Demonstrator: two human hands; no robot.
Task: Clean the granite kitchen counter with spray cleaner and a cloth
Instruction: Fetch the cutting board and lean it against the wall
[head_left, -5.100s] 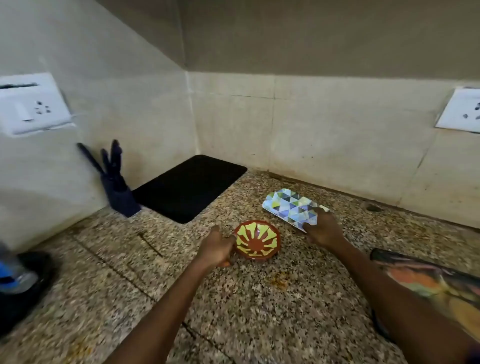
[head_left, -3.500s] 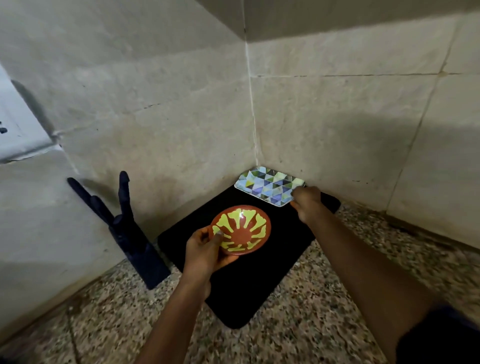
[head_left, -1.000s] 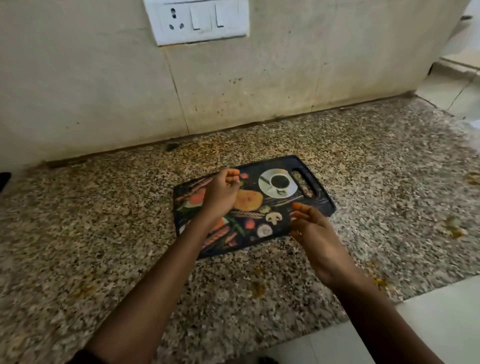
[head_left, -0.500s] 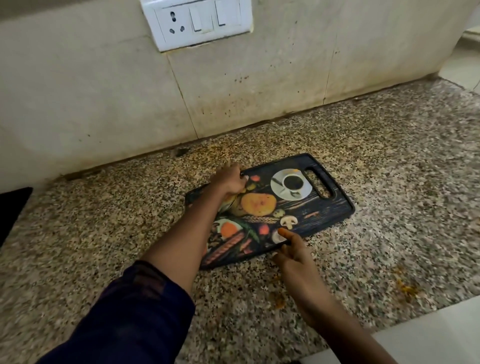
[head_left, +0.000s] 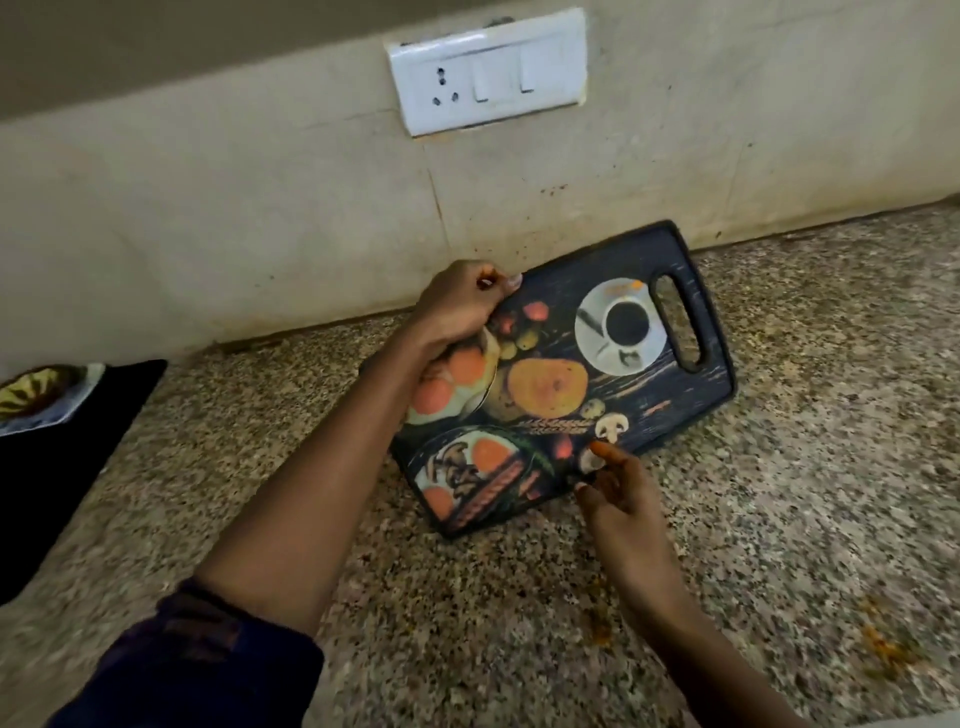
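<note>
A dark cutting board (head_left: 597, 364) printed with food and a coffee cup is tilted up off the speckled granite counter (head_left: 519, 623), its far edge raised toward the tiled wall. My left hand (head_left: 460, 306) grips the board's upper left edge. My right hand (head_left: 618, 493) touches the board's near edge with fingers spread, not wrapped around it. Orange stains (head_left: 883, 649) dot the counter at right. No spray bottle or cloth is in view.
A black mat (head_left: 62, 467) lies at the far left, carrying a patterned tray and a red-and-yellow bowl (head_left: 31, 395). A white socket-and-switch plate (head_left: 488, 78) sits on the wall above the board. The counter's front edge runs along the bottom right.
The bowl and tray were carried to the black mat earlier. Over the last second my left hand has lifted the board's far edge so it tilts up; my right hand stays at its near edge.
</note>
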